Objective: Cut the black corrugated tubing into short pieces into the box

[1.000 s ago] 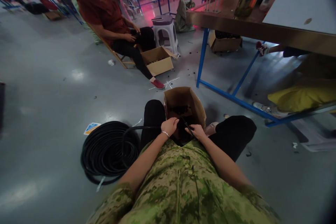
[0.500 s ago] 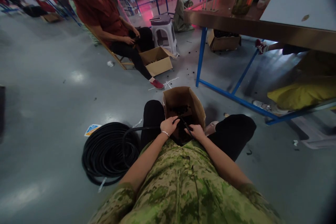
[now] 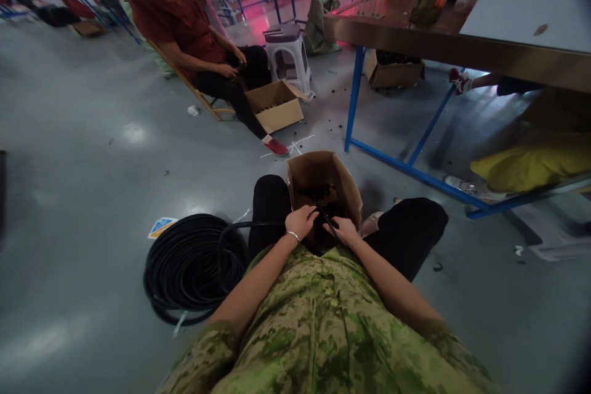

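I sit with an open cardboard box (image 3: 344, 175) between my knees; small dark pieces lie inside it. My left hand (image 3: 300, 221), a bracelet on its wrist, is closed round the end of a black hose that runs over my left thigh from a large black hose coil (image 3: 191, 268) on the floor. My right hand (image 3: 344, 231) is closed on a thin dark tool I cannot make out, which points at the hose end just above the box.
A person in a red top (image 3: 184, 24) sits on a low chair ahead left with another cardboard box (image 3: 276, 106) at their feet. A plastic stool (image 3: 289, 55) stands behind. A blue-legged table (image 3: 443, 43) spans the right, with a yellow bag (image 3: 530, 166) under it.
My hands have stayed over the box with only slight shifts. The view has drifted a little. The seated person's hands have moved slightly.
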Demonstrator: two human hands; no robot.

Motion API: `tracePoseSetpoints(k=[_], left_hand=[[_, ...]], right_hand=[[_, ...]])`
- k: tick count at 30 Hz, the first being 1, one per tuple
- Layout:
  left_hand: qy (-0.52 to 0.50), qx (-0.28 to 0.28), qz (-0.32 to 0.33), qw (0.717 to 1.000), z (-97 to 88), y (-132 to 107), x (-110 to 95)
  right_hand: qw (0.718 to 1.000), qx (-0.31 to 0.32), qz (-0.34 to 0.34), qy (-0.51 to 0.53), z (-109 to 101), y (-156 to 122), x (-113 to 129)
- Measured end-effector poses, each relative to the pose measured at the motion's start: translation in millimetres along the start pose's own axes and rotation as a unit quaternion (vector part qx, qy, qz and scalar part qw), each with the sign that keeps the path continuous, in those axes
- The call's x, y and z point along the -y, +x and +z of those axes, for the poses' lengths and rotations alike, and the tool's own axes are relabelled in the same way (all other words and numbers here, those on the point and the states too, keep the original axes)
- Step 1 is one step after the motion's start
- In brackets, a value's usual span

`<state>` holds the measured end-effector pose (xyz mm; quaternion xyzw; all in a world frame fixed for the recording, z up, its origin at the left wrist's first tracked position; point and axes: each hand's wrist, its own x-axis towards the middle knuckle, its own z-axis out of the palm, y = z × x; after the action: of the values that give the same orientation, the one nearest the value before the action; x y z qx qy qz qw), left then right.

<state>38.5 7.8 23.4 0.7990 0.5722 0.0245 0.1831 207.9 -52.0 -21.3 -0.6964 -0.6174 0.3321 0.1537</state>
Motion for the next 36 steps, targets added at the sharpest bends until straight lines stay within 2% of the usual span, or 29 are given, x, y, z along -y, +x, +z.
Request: tracePoseSetpoints(k=[7, 16, 21, 25, 31, 34, 36], left_hand=[[0.045, 0.014, -0.016, 0.999, 6.4, 2.6, 1.7], [0.094, 0.031, -0.027, 0.995, 11.5, 6.3, 4.0], [0.121, 0.04, -0.022, 0.992, 18.1, 7.9, 7.1], [0.137, 0.048, -0.023, 0.989, 22.5, 8.1, 8.6], [0.139, 0.036, -0.012, 0.99, 21.6, 5.6, 9.5], [0.112, 0.006, 0.008, 0.994, 18.0, 2.4, 9.6], [0.083, -0.014, 0.025, 0.996, 14.7, -0.7, 7.9]], right_hand=[[0.996, 0.014, 0.02, -0.081, 4.9, 5.8, 3.4], [0.995, 0.039, 0.051, -0.082, 15.3, 18.9, 1.2], [0.988, 0.07, 0.068, -0.122, 17.1, 22.7, 3.9], [0.986, 0.067, 0.081, -0.129, 16.3, 22.8, 7.3], [0.989, 0.056, 0.132, -0.044, 13.6, 24.0, 3.9], [0.986, 0.036, 0.143, 0.083, 12.6, 23.7, -0.3], [0.967, 0.025, 0.142, 0.212, 11.8, 22.3, -2.5]])
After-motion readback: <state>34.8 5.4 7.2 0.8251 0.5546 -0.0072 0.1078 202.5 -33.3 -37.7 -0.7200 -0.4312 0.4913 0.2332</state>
